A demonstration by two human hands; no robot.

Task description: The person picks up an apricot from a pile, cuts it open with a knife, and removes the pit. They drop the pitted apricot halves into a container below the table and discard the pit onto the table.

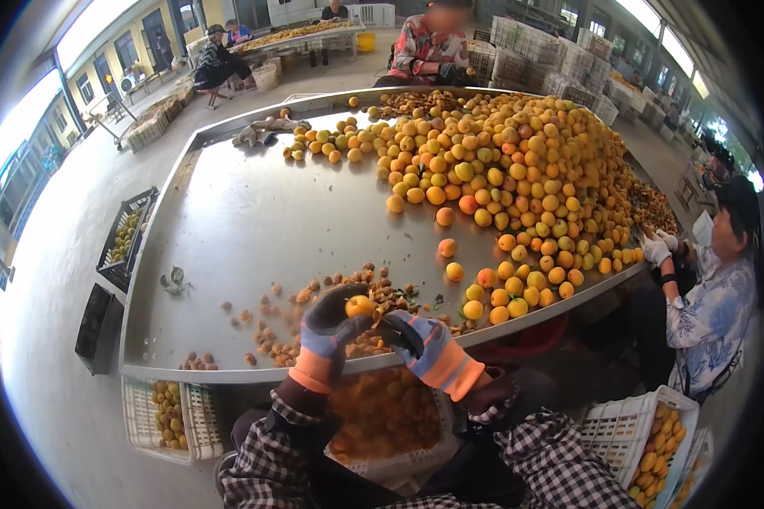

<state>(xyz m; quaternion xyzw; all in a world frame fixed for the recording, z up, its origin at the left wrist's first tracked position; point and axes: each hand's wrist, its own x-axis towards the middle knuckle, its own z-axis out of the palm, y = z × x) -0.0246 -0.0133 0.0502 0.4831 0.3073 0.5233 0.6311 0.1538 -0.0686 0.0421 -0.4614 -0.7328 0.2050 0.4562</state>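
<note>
My left hand (327, 331), in a dark-palmed glove with an orange cuff, grips an orange-yellow apricot (361, 306) above the near edge of the metal table. Close beside it, my right hand (427, 343), gloved in blue-grey and orange, has its fingers curled together near the apricot; what they hold, if anything, I cannot make out. Beyond and left of my hands, brown pits (272, 335) and scraps lie scattered on the table. Whole apricots (518, 182) form a large heap toward the back right. Between my knees, below the edge, stands a crate of orange fruit pieces (390, 411).
The metal table (229, 229) has a raised rim. White crates with fruit stand at lower left (199, 424) and lower right (607, 433); a black crate (99, 329) is on the floor. One person (713, 284) sits at the right edge, another (429, 47) opposite.
</note>
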